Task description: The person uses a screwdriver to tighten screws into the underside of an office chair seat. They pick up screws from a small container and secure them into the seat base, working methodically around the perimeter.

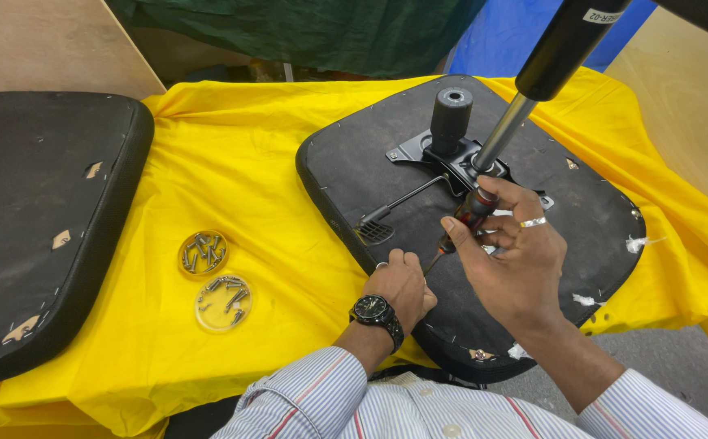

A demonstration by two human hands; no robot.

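An upturned black chair seat (354, 167) lies on a yellow cloth, its metal tilt mechanism (443, 158) bolted on top. A black and silver gas cylinder (525, 89) rises out of the mechanism toward the upper right. My right hand (508, 260) grips a screwdriver (461, 228) with a red and black handle, tip angled down at the seat's near edge. My left hand (403, 289), wearing a black wristwatch, rests curled on the seat edge right by the tip, fingers pinched together; what they pinch is hidden.
Two small clear round dishes (203, 253) (223, 303) holding several screws sit on the yellow cloth (232, 162) left of the seat. A second black seat pad (37, 211) lies at far left. Wooden boards stand at both back corners.
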